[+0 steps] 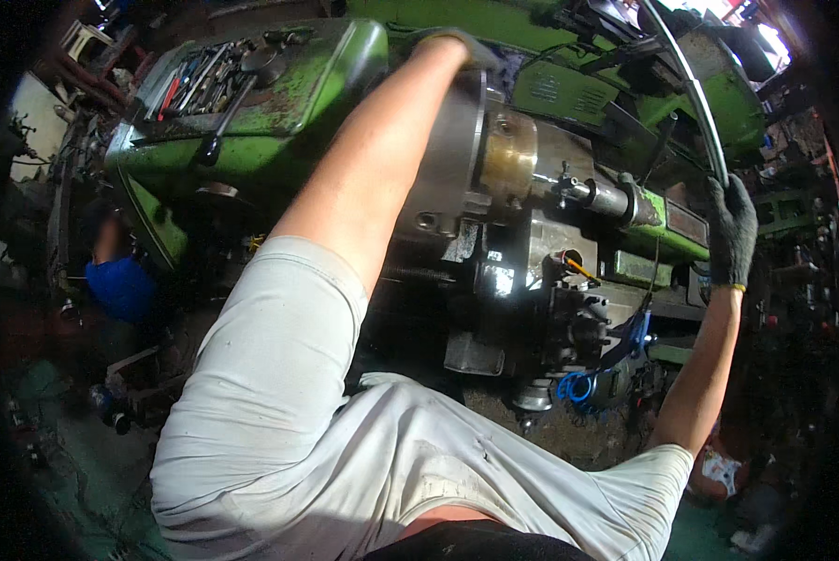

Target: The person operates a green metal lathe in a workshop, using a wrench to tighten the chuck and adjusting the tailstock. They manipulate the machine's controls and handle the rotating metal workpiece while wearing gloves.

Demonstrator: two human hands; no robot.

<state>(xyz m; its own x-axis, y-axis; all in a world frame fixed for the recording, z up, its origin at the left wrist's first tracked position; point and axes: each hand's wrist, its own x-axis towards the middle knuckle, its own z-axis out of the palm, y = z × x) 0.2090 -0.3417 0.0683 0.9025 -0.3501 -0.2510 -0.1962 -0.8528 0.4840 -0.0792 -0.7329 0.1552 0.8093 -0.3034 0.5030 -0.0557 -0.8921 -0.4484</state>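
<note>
My right hand (pixel 734 232), in a dark grey glove, is raised at the right with its fingers closed around the lower end of a long shiny metal rod (pixel 694 89). The rod runs up and out past the top edge. Over the top of the lathe's large round chuck (pixel 449 145) reaches my left hand (pixel 462 45), also gloved. Blur and the angle hide its fingers. Beside the chuck sits a round workpiece (pixel 511 154) with a brassy sheen. The tailstock quill (pixel 608 199) lies to the right of it.
Wrenches and other hand tools (pixel 209 84) lie on the green headstock (pixel 321 89). A tool post (pixel 578 313) stands in front of the chuck, with a coiled blue hose (pixel 577 385) below. Another person in a blue top (pixel 120 288) is at the far left.
</note>
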